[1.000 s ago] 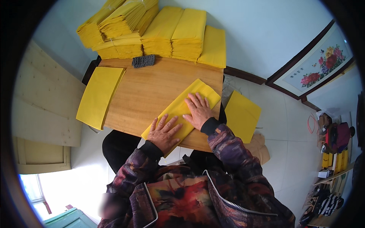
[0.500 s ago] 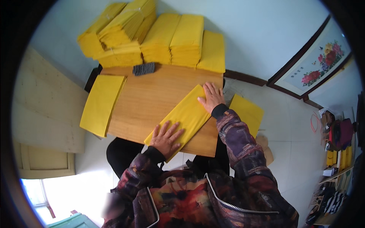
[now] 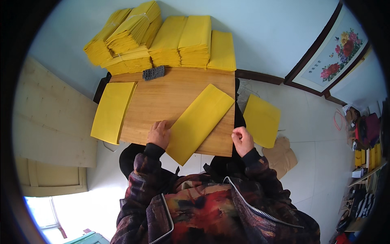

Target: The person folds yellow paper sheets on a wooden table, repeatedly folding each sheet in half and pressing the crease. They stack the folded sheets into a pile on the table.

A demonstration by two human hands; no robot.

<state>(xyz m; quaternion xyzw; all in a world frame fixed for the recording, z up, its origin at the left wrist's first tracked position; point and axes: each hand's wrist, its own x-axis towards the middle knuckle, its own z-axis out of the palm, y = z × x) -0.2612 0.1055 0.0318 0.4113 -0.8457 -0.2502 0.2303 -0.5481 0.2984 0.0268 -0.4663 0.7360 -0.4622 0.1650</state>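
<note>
A yellow sheet folded into a long strip (image 3: 200,124) lies slanted on the wooden table (image 3: 156,97), its near end reaching past the front edge. Just left of its near half is my left hand (image 3: 159,135), over the table with fingers loosely bent and apart, holding nothing I can see. My right hand (image 3: 243,141) is off the table's right edge, fingers curled in and thumb against them, with nothing visible in it. Neither hand presses on the folded sheet.
Tall stacks of folded yellow sheets (image 3: 195,40) line the table's back. A dark grey cloth bundle (image 3: 153,73) lies before them. A flat yellow stack (image 3: 113,112) sits at the left edge. Right of the table are another yellow sheet (image 3: 262,122) and brown paper (image 3: 282,156).
Both hands have lifted off the folded sheet. My left hand moved up and left of it; my right drew back toward me, past the table's right edge, and its fingers curled.
</note>
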